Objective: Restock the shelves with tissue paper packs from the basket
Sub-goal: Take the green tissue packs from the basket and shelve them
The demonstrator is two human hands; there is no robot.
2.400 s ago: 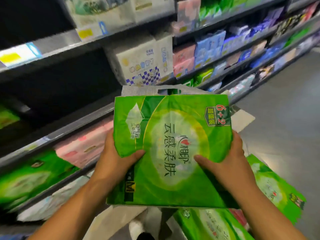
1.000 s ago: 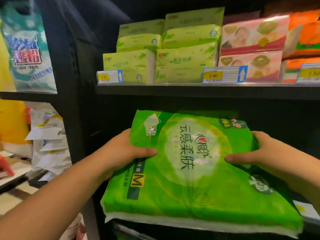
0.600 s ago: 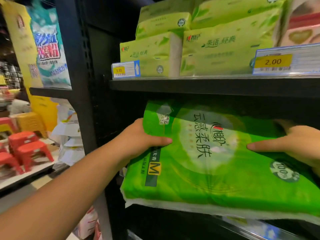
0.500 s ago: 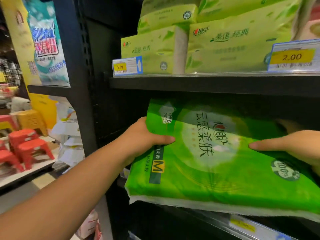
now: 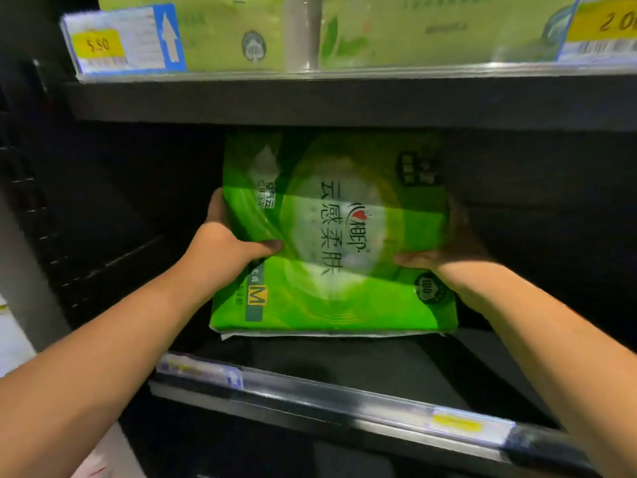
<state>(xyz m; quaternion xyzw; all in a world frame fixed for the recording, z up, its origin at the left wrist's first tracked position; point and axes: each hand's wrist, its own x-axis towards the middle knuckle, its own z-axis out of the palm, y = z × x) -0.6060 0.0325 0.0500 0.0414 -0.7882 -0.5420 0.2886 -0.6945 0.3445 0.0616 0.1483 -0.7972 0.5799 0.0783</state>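
Observation:
A large green tissue paper pack (image 5: 331, 236) with Chinese lettering and an "M" mark lies deep inside a dark shelf bay, its near edge resting on the black shelf board (image 5: 344, 360). My left hand (image 5: 224, 243) grips its left side, thumb on top. My right hand (image 5: 444, 250) holds the right side, partly in shadow. The basket is out of view.
The shelf above (image 5: 344, 101) carries pale green tissue packs (image 5: 431, 29) and price tags reading 5.50 (image 5: 120, 43) and 2.00 (image 5: 606, 25). A clear price rail (image 5: 344, 398) runs along the lower shelf's front edge. The dark perforated shelf side panel (image 5: 51, 219) stands at the left.
The pack has gone further into the shelf bay and now lies flatter on the board. Both hands stay on its sides, and my view has moved closer and lower.

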